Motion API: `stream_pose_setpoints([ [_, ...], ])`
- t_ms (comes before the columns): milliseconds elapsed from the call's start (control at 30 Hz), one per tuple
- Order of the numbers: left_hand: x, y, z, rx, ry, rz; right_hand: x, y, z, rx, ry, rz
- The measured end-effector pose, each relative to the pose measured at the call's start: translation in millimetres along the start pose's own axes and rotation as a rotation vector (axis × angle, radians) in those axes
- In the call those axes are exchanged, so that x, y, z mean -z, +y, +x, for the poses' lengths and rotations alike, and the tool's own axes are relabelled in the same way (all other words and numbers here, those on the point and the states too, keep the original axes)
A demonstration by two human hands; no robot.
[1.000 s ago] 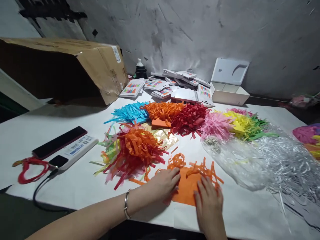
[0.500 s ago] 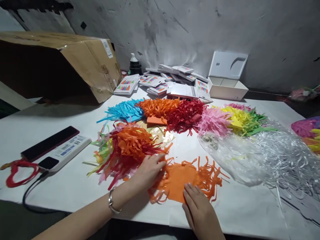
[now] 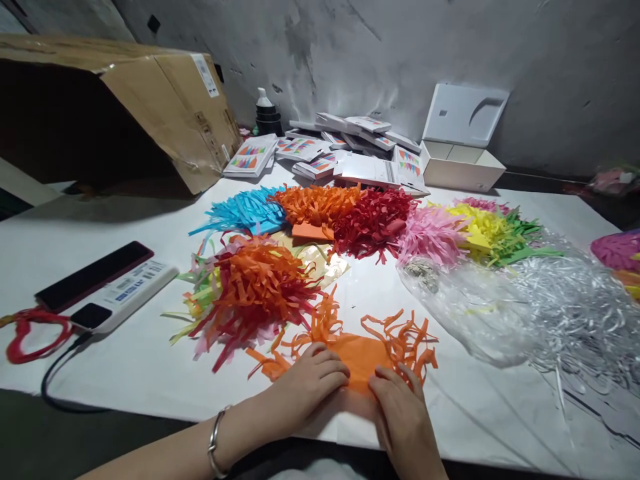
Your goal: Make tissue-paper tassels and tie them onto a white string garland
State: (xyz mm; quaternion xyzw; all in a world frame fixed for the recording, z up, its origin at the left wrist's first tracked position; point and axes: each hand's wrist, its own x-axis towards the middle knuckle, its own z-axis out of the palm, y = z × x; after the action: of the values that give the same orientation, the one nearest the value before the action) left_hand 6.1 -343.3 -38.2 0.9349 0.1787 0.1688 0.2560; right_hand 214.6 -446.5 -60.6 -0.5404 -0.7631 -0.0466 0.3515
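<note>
An orange fringed tissue paper sheet (image 3: 361,353) lies on the white table near its front edge, its cut strips spreading to both sides of a plain middle band. At the near left edge of that band, my left hand (image 3: 320,377) has its fingers bent over the paper, thumb hidden. My right hand (image 3: 403,407) grips the near right edge with curled fingers. To the left lies a loose heap of fringed tissue tassels, with orange tassels (image 3: 265,270) on top and red, pink and yellow-green strips underneath.
Behind is a row of blue (image 3: 245,212), orange (image 3: 320,203), dark red (image 3: 375,223), pink (image 3: 430,233) and yellow tassels (image 3: 483,230). Silver tinsel (image 3: 575,293) spreads at right. Flat printed boxes (image 3: 367,167), an open white box (image 3: 463,163), a carton (image 3: 170,113) and a phone (image 3: 95,275) surround these.
My left hand has come down from the left strips to the near edge of the orange paper. The near edge is now gathered between both hands, and the view has shifted slightly.
</note>
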Motion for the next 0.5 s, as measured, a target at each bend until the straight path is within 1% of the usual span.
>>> stream_pose_setpoints([
  [67,3.7,-1,1,0.098,0.013,-0.026,-1,6,0,-0.085,-0.028,0.029],
  [133,7.2,-2,8,0.233,0.013,-0.016,-4,10,4,-0.184,-0.066,0.002],
  [200,10.5,-5,20,0.359,-0.033,0.023,-9,13,12,-0.269,-0.100,-0.077],
  [267,12.7,-9,33,0.442,-0.083,0.078,-13,13,21,-0.329,-0.132,-0.180],
  [333,13.0,-15,44,0.481,-0.105,0.131,-16,14,28,-0.377,-0.171,-0.281],
  [400,11.5,-19,50,0.493,-0.113,0.158,-16,16,32,-0.419,-0.185,-0.368],
  [433,10.4,-20,52,0.494,-0.119,0.168,-14,17,33,-0.436,-0.174,-0.409],
  [500,8.4,-21,52,0.494,-0.126,0.185,-7,20,32,-0.452,-0.108,-0.490],
])
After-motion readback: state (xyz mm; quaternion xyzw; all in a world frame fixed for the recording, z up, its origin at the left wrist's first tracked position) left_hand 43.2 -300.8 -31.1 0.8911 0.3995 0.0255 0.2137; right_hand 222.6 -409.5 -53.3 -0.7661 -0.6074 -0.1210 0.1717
